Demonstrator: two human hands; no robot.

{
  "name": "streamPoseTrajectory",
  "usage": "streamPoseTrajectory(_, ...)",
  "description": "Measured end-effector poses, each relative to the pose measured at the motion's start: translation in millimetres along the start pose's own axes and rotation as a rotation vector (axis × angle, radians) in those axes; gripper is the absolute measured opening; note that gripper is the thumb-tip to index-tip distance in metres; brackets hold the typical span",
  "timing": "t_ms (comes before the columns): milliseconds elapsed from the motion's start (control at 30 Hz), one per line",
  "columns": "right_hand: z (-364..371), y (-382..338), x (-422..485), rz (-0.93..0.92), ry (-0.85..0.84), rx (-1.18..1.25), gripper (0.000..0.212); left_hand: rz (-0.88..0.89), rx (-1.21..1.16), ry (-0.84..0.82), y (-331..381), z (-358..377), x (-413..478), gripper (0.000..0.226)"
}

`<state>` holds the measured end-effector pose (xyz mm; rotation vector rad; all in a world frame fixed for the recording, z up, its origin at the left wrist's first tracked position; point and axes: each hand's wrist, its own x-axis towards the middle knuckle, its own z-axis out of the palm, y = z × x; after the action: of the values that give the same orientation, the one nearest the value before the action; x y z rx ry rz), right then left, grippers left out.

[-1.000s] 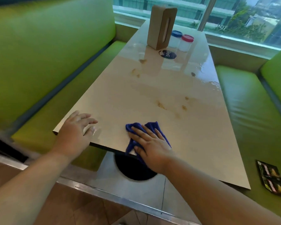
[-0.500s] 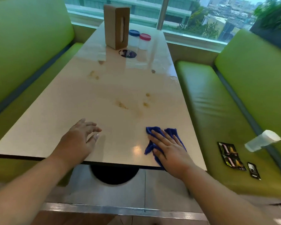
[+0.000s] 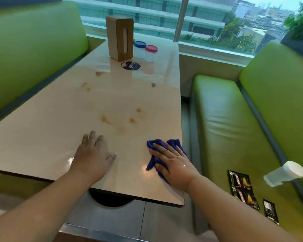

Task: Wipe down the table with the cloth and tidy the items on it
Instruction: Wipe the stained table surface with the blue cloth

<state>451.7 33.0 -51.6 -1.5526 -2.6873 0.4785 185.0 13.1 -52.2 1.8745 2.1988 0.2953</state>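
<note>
Right hand point(image 3: 173, 163), fingers spread flat, presses the blue cloth point(image 3: 171, 143) at five o'clock on the surface point(image 3: 59, 119) to wipe; left hand point(image 3: 93, 154), flat and empty, seemingly braces beside it.

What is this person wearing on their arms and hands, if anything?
Nothing that shows. The left hand and right hand are bare, with no gloves. Both forearms are uncovered right to the picture's edge, so no sleeves appear. No watch or bracelet shows at either wrist.
</note>
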Motion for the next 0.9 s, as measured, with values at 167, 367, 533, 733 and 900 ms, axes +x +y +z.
streamPoseTrajectory(167,3,-8,17,-0.096,-0.049,-0.061,0.055,-0.138,0.094,-0.122,6,9,-2,0.087)
streamPoseTrajectory(367,-5,20,25,-0.385,-0.060,-0.072,0.051,-0.172,0.086,-0.188,11,1,-3,0.089)
streamPoseTrajectory(533,-13,23,79,-0.011,-0.011,-0.069,0.053,-0.181,0.060,-0.180,9,1,-1,0.091)
streamPoseTrajectory(733,-10,29,80,-0.353,-0.015,-0.024,0.056,-0.150,0.083,-0.080,3,-2,-3,0.122)
streamPoseTrajectory(900,-27,55,143,-0.028,0.071,-0.022,0.050,-0.093,0.045,0.148,-21,-1,17,0.082)
